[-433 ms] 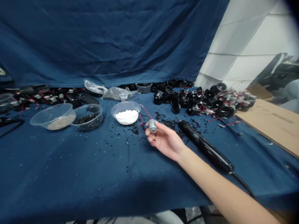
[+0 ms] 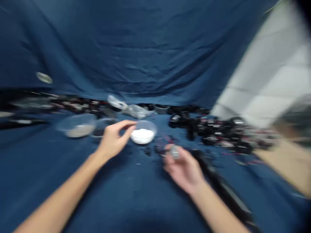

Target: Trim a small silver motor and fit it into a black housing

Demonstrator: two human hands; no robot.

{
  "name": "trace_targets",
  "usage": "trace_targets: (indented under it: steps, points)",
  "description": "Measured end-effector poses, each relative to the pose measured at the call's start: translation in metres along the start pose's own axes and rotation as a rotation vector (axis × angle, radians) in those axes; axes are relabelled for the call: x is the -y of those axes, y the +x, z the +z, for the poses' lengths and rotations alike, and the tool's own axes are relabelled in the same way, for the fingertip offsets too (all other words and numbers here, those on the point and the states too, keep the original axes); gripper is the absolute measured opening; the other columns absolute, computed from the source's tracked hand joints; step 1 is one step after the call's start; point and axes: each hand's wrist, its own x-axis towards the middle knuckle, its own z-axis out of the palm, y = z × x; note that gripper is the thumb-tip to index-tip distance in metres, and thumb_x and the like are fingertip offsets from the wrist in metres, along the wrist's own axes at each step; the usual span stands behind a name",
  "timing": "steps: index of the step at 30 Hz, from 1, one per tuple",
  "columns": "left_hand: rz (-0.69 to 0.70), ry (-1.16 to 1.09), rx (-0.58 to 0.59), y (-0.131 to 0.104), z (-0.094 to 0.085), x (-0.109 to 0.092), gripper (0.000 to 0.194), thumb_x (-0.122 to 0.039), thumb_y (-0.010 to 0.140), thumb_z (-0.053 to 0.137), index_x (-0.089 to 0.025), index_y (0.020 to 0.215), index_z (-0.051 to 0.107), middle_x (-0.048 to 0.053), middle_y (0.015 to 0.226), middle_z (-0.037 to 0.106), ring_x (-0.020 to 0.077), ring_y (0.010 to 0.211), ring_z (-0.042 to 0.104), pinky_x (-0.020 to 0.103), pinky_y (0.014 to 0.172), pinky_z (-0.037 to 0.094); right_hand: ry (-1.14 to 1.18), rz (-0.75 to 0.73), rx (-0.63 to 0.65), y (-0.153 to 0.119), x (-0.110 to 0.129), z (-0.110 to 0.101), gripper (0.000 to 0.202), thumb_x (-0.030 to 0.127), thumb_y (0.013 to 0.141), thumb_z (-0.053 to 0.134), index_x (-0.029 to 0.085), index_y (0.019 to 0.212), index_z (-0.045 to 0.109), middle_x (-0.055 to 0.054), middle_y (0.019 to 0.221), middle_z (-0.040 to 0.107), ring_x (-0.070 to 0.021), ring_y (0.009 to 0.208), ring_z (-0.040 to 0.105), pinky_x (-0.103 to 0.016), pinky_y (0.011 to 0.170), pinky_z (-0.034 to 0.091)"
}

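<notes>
Between the fingers of my right hand (image 2: 183, 168) is a small silvery motor (image 2: 174, 152), blurred by motion. Its red wires trail up and to the left over the cloth. My left hand (image 2: 114, 137) is at the left rim of a clear plastic bowl (image 2: 151, 124) that holds small white pieces (image 2: 142, 135). Thumb and index finger on that hand are apart, and nothing shows in them; whether they touch the rim I cannot tell.
Left of my left hand stand a clear bowl of pale bits (image 2: 79, 129) and a bowl of black bits (image 2: 98, 131). A black corded tool (image 2: 225, 189) lies right of my right hand. Black housings with wires (image 2: 218, 132) are heaped behind it, beside cardboard (image 2: 286, 165).
My left hand has come into view from the lower left and reached the white pieces' bowl. The view has swung, shifting everything right and down. My right hand still holds the motor.
</notes>
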Motion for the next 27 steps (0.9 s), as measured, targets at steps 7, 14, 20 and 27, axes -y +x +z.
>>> trace_targets:
  steps: [7,14,20,27]
  points:
    - [0.277,0.101,-0.048,-0.002,0.037,0.016,0.031,-0.029,0.094,0.044,-0.013,0.101,0.069,0.009,0.101,0.072,0.0229,0.094,0.062,0.034,0.088,0.046,-0.061,-0.082,-0.033,0.013,-0.009,-0.006,0.032,0.047,0.075,0.070,0.016,0.081,0.063,0.005,0.050,0.049,-0.0047,0.041,0.032,-0.018,0.044,0.028]
    - [0.061,0.300,0.418,0.064,0.044,0.001,0.032,-0.024,0.084,0.054,-0.009,0.107,0.069,0.008,0.104,0.073,0.0205,0.089,0.065,0.028,0.081,0.046,-0.069,-0.047,-0.033,0.019,-0.010,-0.014,0.030,0.046,0.076,0.067,0.017,0.076,0.060,0.011,0.044,0.029,-0.0033,0.040,0.018,-0.015,0.039,0.014]
    - [0.008,0.389,0.661,0.098,0.069,0.014,0.018,-0.016,0.065,0.065,-0.018,0.079,0.076,0.005,0.083,0.076,0.0215,0.080,0.069,0.023,0.067,0.046,-0.095,-0.058,-0.025,0.022,-0.019,-0.015,0.034,0.046,0.074,0.072,0.017,0.078,0.054,0.011,0.045,0.033,-0.0032,0.040,0.016,-0.016,0.039,0.012]
    - [0.013,0.403,0.499,0.095,0.065,0.024,0.015,-0.018,0.068,0.062,-0.019,0.077,0.074,0.008,0.085,0.075,0.0259,0.084,0.068,0.028,0.069,0.046,-0.113,-0.138,-0.089,0.026,-0.019,-0.016,0.038,0.048,0.074,0.073,0.017,0.078,0.051,0.012,0.046,0.032,-0.0025,0.040,0.016,-0.017,0.040,0.010]
